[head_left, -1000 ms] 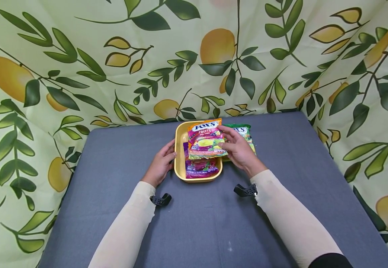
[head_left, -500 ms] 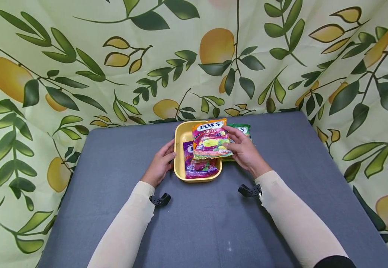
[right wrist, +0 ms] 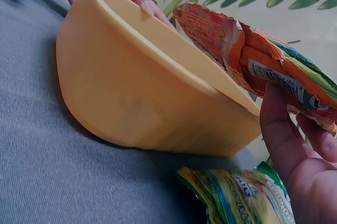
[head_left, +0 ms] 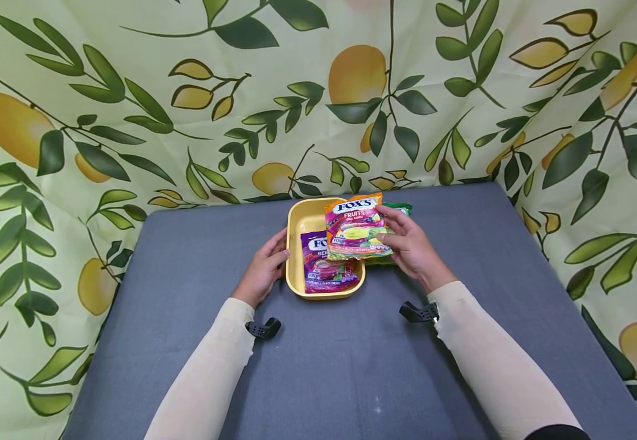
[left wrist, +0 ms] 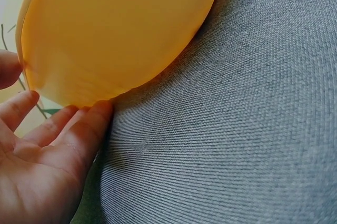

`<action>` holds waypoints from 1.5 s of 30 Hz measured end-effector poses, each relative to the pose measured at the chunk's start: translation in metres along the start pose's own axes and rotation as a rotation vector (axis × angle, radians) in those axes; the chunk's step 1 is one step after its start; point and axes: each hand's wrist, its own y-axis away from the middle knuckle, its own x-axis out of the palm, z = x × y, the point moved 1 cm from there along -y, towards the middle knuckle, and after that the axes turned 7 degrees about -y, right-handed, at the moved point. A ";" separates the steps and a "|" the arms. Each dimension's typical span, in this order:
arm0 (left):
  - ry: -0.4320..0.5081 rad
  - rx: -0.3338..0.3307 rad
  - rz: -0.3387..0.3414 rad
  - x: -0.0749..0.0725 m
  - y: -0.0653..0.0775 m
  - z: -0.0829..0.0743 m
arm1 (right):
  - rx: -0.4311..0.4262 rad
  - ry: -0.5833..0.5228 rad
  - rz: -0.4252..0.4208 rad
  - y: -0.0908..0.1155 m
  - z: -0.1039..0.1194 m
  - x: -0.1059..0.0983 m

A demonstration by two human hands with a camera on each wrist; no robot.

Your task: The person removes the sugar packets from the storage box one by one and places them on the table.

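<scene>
A yellow plastic tub (head_left: 295, 269) stands on the table. At its left side my left hand (head_left: 263, 269) holds it, fingers against the outer wall and thumb at the rim, as the left wrist view shows. My right hand (head_left: 411, 247) grips an orange and pink Fox's Fruits candy bag (head_left: 355, 229) by its right edge, above the tub's right rim. In the right wrist view the bag's barcoded back (right wrist: 268, 71) faces the thumb. Inside the tub lies a purple Fox's candy bag (head_left: 326, 272), its upper right part hidden by the raised bag.
A green Fox's candy bag (right wrist: 245, 195) lies on the table just right of the tub, mostly covered by the raised bag and right hand in the head view. Grey cloth covers the table (head_left: 323, 373). A leaf-and-fruit patterned curtain (head_left: 296, 122) hangs behind and at both sides.
My right hand has moved to the right with the orange and pink candy bag, showing more of the purple bag in the tub. The left hand has stayed at the tub.
</scene>
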 end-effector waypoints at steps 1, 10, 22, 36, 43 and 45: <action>0.002 0.000 0.001 0.000 0.000 0.000 | 0.000 0.001 -0.005 0.000 0.000 -0.001; 0.003 -0.002 0.003 -0.001 0.000 -0.001 | -0.016 -0.037 -0.005 0.003 0.002 -0.011; 0.038 0.064 0.034 0.001 -0.002 0.003 | -0.056 -0.052 -0.027 0.012 0.008 -0.028; 0.029 0.045 0.034 -0.001 -0.001 0.003 | -0.055 -0.056 -0.034 0.017 0.012 -0.041; 0.024 0.037 0.031 -0.001 -0.001 0.002 | -0.065 -0.056 -0.046 0.019 0.014 -0.049; 0.019 0.035 0.029 -0.001 -0.001 0.001 | -0.071 -0.059 -0.048 0.020 0.014 -0.053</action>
